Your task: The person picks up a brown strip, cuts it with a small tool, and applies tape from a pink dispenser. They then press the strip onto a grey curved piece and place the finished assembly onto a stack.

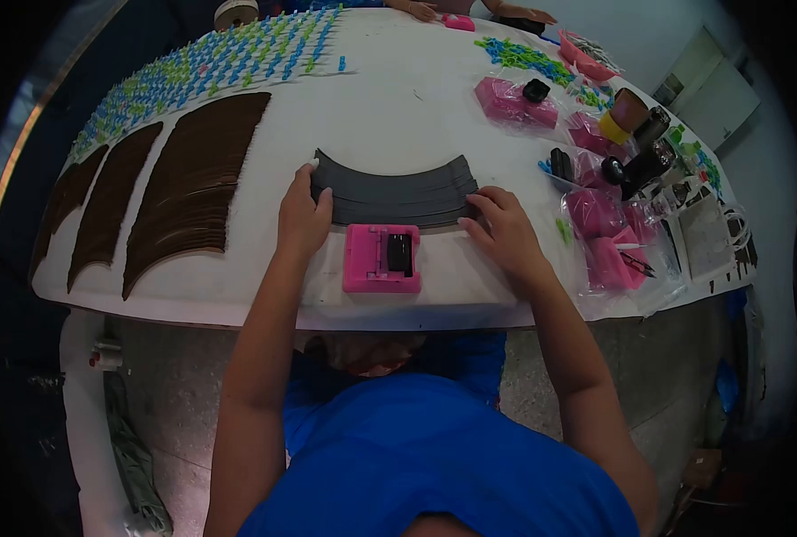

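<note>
A row of dark grey curved flat pieces point(394, 190) lies fanned out on the white table point(398, 98) in front of me. My left hand point(302, 217) rests on the row's left end, fingers curled over its edge. My right hand point(503, 230) presses against the right end, fingers spread on the pieces. Just below the row, between my hands, sits a pink block point(381, 259) with a small black part on it.
Three rows of brown curved pieces point(192, 183) lie at the left. Small blue and green parts point(219, 63) cover the far left. Pink blocks in plastic bags point(595, 224), black parts and tape rolls point(629, 115) crowd the right. Another person's hands point(470, 11) show at the far edge.
</note>
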Demonstrator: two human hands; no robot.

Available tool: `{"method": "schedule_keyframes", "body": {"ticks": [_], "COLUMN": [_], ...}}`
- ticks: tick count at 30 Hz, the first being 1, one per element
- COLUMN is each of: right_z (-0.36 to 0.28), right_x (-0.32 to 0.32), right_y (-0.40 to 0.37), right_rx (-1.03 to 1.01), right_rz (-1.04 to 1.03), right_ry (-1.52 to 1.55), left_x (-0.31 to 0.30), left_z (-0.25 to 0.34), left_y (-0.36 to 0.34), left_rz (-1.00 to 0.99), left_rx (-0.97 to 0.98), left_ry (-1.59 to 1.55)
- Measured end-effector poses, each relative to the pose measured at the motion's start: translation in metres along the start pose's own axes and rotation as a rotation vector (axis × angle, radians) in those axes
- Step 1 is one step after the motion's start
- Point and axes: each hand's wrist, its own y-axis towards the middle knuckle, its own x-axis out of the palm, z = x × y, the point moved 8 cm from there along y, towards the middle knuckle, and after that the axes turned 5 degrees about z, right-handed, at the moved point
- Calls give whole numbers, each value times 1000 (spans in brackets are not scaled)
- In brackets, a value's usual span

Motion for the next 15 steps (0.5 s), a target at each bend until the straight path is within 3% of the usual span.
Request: {"method": "schedule_keyframes", "body": {"ticks": [3, 9, 12, 14, 15], "right_z": [-17, -6, -5, -4, -4], "right_x": [0, 3, 4, 5, 4], "right_y": [0, -2, -3, -5, -6], "right_rx": [-145, -116, -76, -71, -70], "right_rz": [-25, 40, 39, 47, 55], "right_ry": [-103, -44, -45, -46, -48], "left_x": [-1, 1, 3, 13, 15], "left_z": [-7, -19, -17, 5, 7], "left_y": [2, 4, 3, 1, 2], "left_rz": [7, 90, 16, -59, -63], "left_rx": [-29, 34, -40, 221, 232], "left_ry": [-13, -94, -80, 192, 187]}}
